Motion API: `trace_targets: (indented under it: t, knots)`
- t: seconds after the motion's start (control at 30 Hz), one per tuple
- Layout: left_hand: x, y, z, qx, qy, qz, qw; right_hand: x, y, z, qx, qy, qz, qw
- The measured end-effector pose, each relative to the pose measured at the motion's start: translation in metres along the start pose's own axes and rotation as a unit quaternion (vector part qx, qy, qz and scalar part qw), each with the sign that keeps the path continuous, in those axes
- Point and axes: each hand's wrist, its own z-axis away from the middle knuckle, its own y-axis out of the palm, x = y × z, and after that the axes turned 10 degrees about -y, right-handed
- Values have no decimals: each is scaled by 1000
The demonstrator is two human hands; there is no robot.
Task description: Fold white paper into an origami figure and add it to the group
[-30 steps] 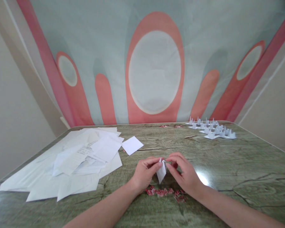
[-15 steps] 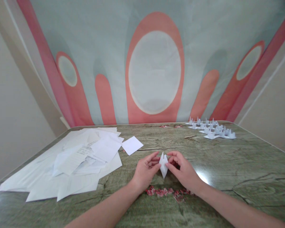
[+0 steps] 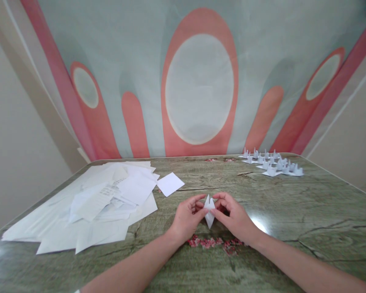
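The backdrop (image 3: 199, 89) stood along the far edge, pale green with red-framed ovals. In front of it lay the worktop (image 3: 293, 203), wood-grained, with a red blossom print (image 3: 204, 243) at the near middle. A glare patch showed to the right of the right hand.

On the left, a loose pile of papers (image 3: 100, 199) overlapped at uneven angles, some sheets bearing print. At the far right, a cluster of small white figures (image 3: 281, 164) stood close together with points raised.

The left hand (image 3: 187, 215) and right hand (image 3: 234, 213) worked at the near middle. The grip of each was closed on the same folded piece (image 3: 210, 217), thumbs on its near face, one hand to either side. A white square (image 3: 171, 184) lay beyond the left hand, just beside the pile; contact between the two could not be confirmed.

The piece, smallest of the items at hand, was held roughly upright between the thumbs, two points up and one down. Whether its lower tip met the worktop could not be told.

Risks, as judged: uneven pressure from the thumbs could crease the piece off-line; opposed pulling could tear it; a careless left forearm could drag the pile.
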Motion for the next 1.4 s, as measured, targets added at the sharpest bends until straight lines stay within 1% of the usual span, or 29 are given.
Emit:
trace_targets:
  t: [0.17,0.43,0.67,0.83,1.07,1.27,1.4]
  knots:
    - [-5,3,3,8,-10,-65,998,2,0,0,-18,2,1,1000]
    - [-8,2,6,56,1,-148,987,11,1,0,-17,-13,7,1000]
    - [-7,-1,3,72,-15,-161,984,13,-1,1,-8,-22,17,1000]
    - [-7,0,2,89,-16,-142,986,11,-1,-1,-7,-18,0,1000]
    - [-9,0,4,98,-15,-150,984,8,-4,-4,-33,9,-34,999]
    - [-16,2,7,113,-38,-119,986,3,-6,-6,-43,17,-54,997]
    - [-22,4,11,107,-44,-138,984,1,-9,-8,-53,19,-59,997]
